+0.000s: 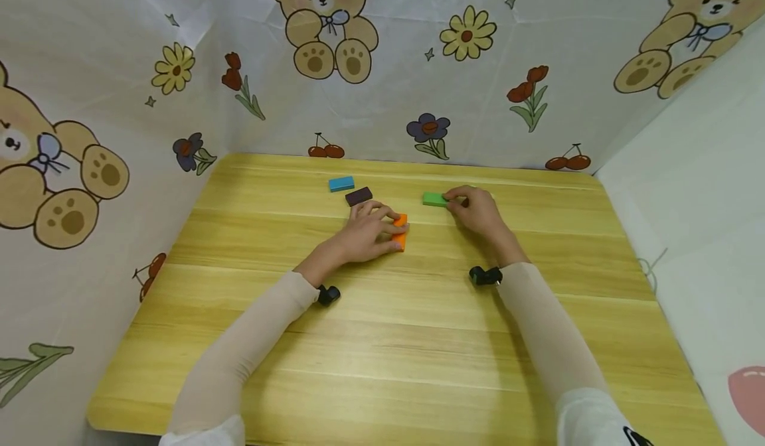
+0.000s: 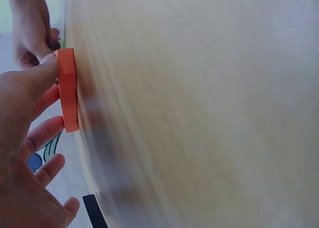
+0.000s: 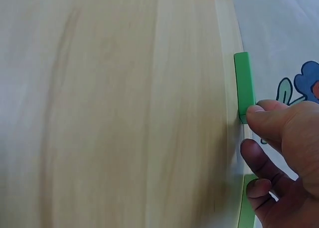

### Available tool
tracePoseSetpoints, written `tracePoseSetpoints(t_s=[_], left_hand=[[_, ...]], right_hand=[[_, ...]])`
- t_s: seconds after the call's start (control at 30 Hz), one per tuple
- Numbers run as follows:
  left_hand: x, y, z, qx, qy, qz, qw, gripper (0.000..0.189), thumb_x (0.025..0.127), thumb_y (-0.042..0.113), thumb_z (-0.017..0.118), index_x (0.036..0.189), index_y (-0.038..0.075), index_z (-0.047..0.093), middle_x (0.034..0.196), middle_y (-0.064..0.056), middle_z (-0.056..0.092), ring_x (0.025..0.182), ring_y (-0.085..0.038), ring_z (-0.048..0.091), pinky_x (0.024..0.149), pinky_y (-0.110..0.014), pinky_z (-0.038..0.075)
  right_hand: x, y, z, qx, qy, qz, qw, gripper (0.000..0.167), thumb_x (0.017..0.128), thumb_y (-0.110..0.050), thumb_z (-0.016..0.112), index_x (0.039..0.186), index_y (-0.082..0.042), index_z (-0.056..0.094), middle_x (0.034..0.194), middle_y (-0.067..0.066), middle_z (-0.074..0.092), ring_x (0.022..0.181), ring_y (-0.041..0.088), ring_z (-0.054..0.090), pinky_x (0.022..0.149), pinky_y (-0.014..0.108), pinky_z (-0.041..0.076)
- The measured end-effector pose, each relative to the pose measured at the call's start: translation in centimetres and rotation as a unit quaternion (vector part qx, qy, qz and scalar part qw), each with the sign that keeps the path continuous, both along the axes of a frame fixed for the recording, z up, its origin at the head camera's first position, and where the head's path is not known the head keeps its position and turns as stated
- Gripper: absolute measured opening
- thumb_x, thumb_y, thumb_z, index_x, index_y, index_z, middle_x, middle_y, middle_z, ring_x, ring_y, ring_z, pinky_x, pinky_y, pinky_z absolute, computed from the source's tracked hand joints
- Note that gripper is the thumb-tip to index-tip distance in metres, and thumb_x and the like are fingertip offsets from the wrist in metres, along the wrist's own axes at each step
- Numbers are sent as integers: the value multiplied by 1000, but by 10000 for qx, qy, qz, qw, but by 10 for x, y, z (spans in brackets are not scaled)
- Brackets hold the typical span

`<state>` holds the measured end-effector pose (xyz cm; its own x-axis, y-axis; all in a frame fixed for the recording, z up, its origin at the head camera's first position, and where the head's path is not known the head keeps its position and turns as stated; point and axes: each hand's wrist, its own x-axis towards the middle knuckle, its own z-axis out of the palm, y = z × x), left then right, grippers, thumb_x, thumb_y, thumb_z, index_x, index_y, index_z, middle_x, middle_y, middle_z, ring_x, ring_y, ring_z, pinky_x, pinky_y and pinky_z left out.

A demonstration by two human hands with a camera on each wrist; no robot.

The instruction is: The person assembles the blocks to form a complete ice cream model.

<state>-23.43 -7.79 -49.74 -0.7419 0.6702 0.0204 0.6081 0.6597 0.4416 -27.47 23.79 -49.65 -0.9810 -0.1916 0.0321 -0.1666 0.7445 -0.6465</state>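
An orange block (image 1: 401, 241) lies on the table under my left hand (image 1: 367, 235). In the left wrist view, the left thumb and fingers pinch the orange block (image 2: 68, 91), while the other fingers spread out beside it. My right hand (image 1: 478, 212) pinches the right end of a green block (image 1: 434, 199) between thumb and finger. The right wrist view shows that green block (image 3: 244, 83) against the thumb tip. Below the right hand's curled fingers, a second green block (image 3: 246, 205) is partly covered; the head view hides it.
Beyond the left hand lie a dark block (image 1: 358, 196) and a blue block (image 1: 341, 184). The wooden table (image 1: 382, 340) meets a wall cloth (image 1: 382, 121) printed with bears and flowers at its back edge. Small black cameras (image 1: 485, 276) sit on both wrists.
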Motion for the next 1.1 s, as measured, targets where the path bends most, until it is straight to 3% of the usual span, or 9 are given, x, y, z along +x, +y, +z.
tracePoseSetpoints(t_s=[0.17,0.33,0.83,1.1], left_hand=[[5,10,1,-72,-49,-115,9999,49,106,49,67,152,33,64,155,1,54,153,-30,33,126,-64,20],[6,18,0,-65,-20,-277,9996,50,106,50,66,153,33,62,153,1,54,152,-28,34,126,-63,22],[8,32,-1,-64,44,-285,9996,49,102,55,71,147,37,67,148,5,55,147,-24,37,126,-60,23],[1,37,7,148,-105,-213,9996,41,105,50,68,143,33,72,145,2,57,146,-25,39,119,-56,31]], right_hand=[[-3,-9,-1,-57,-42,104,9999,28,108,-16,68,133,-11,77,145,15,70,112,37,71,96,52,58],[-6,-18,-2,-50,41,202,9998,27,107,-14,68,132,-10,78,143,14,72,115,37,71,100,53,58],[-13,-38,-7,-124,75,221,9997,26,106,-15,68,129,-11,79,142,12,73,112,34,70,100,51,57],[-13,-39,-6,-8,179,228,9996,26,106,-15,68,129,-12,80,141,11,73,107,33,71,96,50,58]])
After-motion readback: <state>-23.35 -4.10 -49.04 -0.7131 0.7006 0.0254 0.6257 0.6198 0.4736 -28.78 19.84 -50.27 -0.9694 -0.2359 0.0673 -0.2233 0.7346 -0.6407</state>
